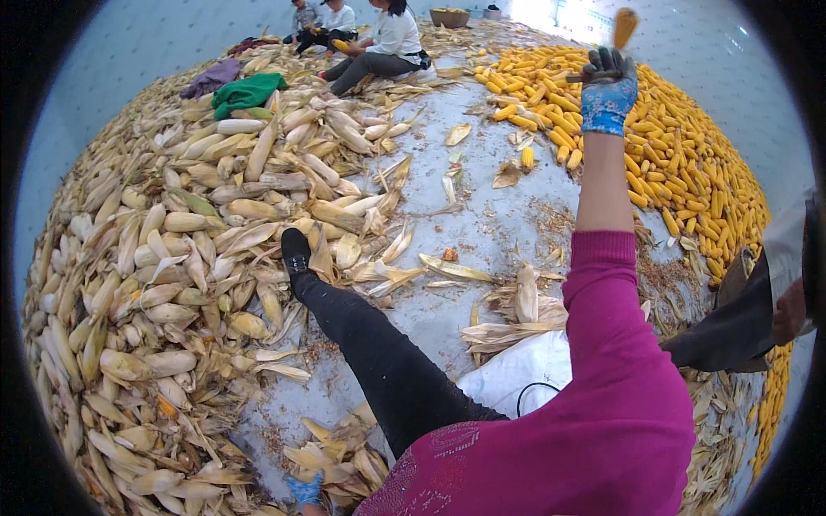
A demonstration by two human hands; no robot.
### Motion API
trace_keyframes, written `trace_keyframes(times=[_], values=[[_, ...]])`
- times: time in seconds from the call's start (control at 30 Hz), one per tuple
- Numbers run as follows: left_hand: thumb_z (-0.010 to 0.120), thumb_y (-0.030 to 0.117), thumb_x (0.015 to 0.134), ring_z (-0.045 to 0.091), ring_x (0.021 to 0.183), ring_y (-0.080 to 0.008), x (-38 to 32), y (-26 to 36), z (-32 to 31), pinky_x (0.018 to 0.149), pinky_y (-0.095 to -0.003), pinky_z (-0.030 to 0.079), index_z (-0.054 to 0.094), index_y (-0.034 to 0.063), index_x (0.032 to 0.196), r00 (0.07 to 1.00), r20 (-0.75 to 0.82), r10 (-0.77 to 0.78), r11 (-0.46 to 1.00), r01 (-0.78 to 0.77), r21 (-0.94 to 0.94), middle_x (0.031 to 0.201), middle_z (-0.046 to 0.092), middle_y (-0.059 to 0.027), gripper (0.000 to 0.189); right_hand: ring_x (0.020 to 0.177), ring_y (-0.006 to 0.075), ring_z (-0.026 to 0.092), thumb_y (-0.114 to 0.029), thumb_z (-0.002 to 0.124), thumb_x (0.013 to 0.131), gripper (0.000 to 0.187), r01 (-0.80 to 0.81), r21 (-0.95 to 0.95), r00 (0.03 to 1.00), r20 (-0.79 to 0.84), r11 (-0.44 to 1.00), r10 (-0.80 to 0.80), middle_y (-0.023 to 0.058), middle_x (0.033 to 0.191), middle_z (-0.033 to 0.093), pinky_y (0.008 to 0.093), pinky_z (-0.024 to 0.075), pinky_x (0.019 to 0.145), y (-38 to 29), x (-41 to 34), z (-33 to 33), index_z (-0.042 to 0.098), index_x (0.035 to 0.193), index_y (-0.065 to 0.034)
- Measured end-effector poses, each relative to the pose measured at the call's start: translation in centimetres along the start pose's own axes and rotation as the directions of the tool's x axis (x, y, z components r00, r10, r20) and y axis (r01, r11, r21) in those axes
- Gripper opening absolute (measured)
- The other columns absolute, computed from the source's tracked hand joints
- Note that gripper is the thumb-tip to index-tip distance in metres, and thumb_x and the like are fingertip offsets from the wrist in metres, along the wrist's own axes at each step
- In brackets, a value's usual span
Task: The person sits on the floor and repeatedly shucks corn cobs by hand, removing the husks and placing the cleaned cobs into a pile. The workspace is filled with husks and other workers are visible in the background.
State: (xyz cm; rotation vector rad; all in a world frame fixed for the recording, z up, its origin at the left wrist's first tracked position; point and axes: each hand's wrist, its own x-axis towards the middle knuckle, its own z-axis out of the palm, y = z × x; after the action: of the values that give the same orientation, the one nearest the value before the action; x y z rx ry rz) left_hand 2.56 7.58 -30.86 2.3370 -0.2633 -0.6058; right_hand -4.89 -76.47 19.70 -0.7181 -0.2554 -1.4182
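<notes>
My right hand [605,80], in a blue patterned glove with dark palm and fingers, is raised over the heap of husked corn cobs [677,148]. A thin dark tool [573,79] sticks out from its left side. Just above the fingertips is a blurred corn cob [624,27]; whether the fingers touch it, I cannot tell. My left hand [305,489], in a blue glove, is low at the bottom edge beside loose corn husks [342,455]; its fingers are only partly seen. Unhusked ears of corn [174,309] form a large pile on the left.
Several people [393,39] sit by the pile at the back. A green cloth [248,95] and a purple cloth [210,79] lie on the ears. A basin [450,17] stands far back. A white sack [523,374] is beside my leg. Another person's dark-clothed leg [723,335] is at right.
</notes>
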Motion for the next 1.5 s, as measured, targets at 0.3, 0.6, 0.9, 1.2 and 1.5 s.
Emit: trace_keyframes(times=[0.3,0.6,0.9,1.2,1.5], values=[[0.057,0.035,0.075,0.050,0.105,-0.0321,-0.6,6.9,10.2,0.088,-0.0400,0.041,0.054,0.0065,0.111,0.933,-0.101,-0.347,0.911,0.360,0.199,0.112,0.055,-0.0168,0.046,0.056,0.0093,0.048,-0.020,0.053,0.087,0.022,-0.755,-0.489,0.542,-0.089,0.437,0.836,0.0021,0.068,0.053,0.0206,0.0377,0.047,18.7,-33.4,1.4,0.057,0.099,-0.0024],[0.049,0.027,0.084,0.054,0.092,-0.0245,13.3,26.1,20.6,0.080,-0.0340,0.044,0.056,0.0071,0.106,0.950,0.082,0.303,0.952,-0.305,0.016,0.103,0.056,-0.0117,0.030,0.044,0.0065,0.046,-0.012,0.049,0.088,0.014,-0.523,-0.846,-0.018,0.136,0.107,0.991,0.0019,0.062,0.056,0.0172,0.0331,0.040,21.0,-46.0,9.1,0.057,0.094,-0.0030],[0.057,0.023,0.079,0.058,0.067,-0.0187,19.1,3.0,-3.3,0.059,-0.0326,0.048,0.061,0.0087,0.083,0.240,-0.721,-0.650,0.759,0.254,-0.600,0.079,0.060,-0.0095,0.015,0.055,0.0066,0.051,-0.012,0.054,0.086,0.011,-0.489,-0.872,-0.209,0.079,-0.035,0.975,0.0015,0.067,0.059,0.0206,0.0408,0.050,25.0,-50.7,9.8,0.058,0.091,-0.0025],[0.056,0.030,0.082,0.059,0.082,-0.0316,13.7,6.3,-9.0,0.075,-0.0393,0.044,0.059,-0.0045,0.099,0.467,-0.684,-0.560,0.772,-0.006,-0.636,0.096,0.062,-0.0187,0.039,0.057,0.0090,0.053,-0.018,0.051,0.087,0.021,-0.323,-0.946,-0.294,0.063,-0.037,0.954,0.0046,0.070,0.061,0.0235,0.0425,0.051,25.4,-51.6,10.1,0.058,0.096,-0.0005],[0.060,0.030,0.078,0.061,0.087,-0.0313,-0.4,20.2,-12.5,0.074,-0.0359,0.047,0.059,-0.0028,0.102,0.789,-0.605,-0.104,0.994,0.063,-0.089,0.095,0.061,-0.0208,0.040,0.058,0.0085,0.052,-0.018,0.055,0.086,0.023,-0.256,-0.932,-0.389,0.341,0.255,0.856,0.0022,0.069,0.056,0.0239,0.0436,0.052,23.5,-54.7,11.7,0.058,0.104,-0.0030]])
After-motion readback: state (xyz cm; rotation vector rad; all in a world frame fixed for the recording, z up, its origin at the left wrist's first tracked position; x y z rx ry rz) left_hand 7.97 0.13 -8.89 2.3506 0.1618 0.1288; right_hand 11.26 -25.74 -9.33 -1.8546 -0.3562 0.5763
